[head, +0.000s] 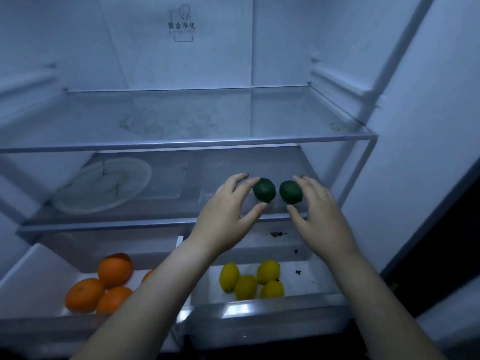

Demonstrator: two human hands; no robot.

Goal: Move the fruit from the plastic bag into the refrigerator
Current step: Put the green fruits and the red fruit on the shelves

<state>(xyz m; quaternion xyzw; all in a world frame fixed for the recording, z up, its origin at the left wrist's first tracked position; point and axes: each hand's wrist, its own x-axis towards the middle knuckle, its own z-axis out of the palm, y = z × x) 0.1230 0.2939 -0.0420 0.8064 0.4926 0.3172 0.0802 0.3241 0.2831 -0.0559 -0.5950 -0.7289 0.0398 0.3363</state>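
Observation:
Two dark green limes sit side by side at the right of the refrigerator's lower glass shelf (145, 224). My left hand (228, 216) pinches the left lime (265, 190) between fingertips and thumb. My right hand (319, 214) pinches the right lime (291, 192) the same way. Both limes are low over the shelf; I cannot tell whether they rest on it. The plastic bag is out of view.
A clear plastic lid or plate (104, 185) lies on the left of the same shelf. The upper glass shelf (181, 144) is bare. Below, the left drawer holds several oranges (114, 270) and the right drawer several lemons (267, 271). The refrigerator's side wall (415, 152) stands at right.

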